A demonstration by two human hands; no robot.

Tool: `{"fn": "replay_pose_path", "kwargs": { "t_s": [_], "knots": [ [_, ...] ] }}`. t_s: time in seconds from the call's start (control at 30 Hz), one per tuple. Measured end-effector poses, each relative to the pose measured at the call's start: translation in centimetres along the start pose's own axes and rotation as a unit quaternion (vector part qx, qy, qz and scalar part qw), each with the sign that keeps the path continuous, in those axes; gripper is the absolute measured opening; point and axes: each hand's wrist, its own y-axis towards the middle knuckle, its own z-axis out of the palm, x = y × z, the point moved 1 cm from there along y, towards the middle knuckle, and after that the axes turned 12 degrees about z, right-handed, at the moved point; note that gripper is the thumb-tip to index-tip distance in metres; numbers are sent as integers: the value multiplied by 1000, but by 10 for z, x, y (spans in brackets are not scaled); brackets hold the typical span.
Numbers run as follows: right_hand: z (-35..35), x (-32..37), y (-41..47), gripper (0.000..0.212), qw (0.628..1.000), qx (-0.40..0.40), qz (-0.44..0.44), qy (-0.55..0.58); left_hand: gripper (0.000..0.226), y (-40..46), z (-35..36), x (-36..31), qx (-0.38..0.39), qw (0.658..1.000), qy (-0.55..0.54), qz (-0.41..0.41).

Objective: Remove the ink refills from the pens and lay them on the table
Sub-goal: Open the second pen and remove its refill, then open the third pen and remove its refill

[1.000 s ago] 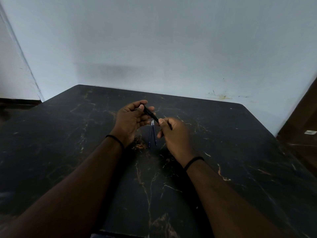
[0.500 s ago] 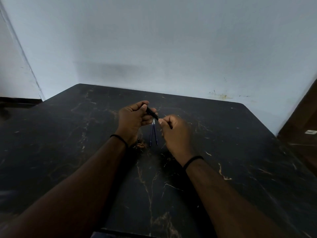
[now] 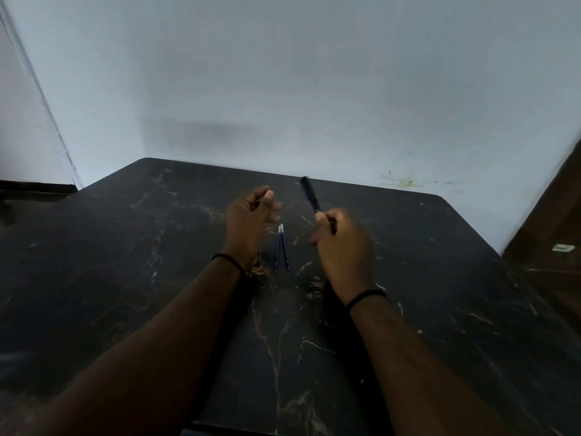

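Right hand grips a dark pen above the table; two refills lie between the hands.

Right hand (image 3: 341, 243) is closed in a fist around the lower end of a dark pen (image 3: 309, 194), which sticks up and away from the knuckles, tilted slightly left, blurred. Left hand (image 3: 250, 220) is loosely curled, fingers bent toward the palm, thumb up; whether it holds anything small cannot be told. The two hands are apart. On the black marble-patterned table (image 3: 440, 294), two thin blue ink refills (image 3: 281, 248) lie side by side between the wrists, touching at their pale far tips and spreading slightly toward the person. A thin dark band (image 3: 228, 261) circles the left wrist, another the right. A pale wall (image 3: 283, 89) stands behind the table.
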Motion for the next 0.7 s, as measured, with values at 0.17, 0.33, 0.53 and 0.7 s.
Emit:
{"fn": "replay_pose_path", "kwargs": {
  "t_s": [0.17,0.33,0.53,0.7],
  "knots": [
    [-34,-25,17,28,990,-59,79,-105,18,-2,3,8,17,970,226,90],
    [-40,-29,13,33,975,-30,98,-197,16,-5,8,9,65,944,301,115],
    [-36,-28,9,27,959,-20,105,-264,17,-1,2,16,56,941,316,109],
    [-36,-29,10,25,957,-7,110,-269,18,0,3,19,59,939,318,117]
  ]
}}
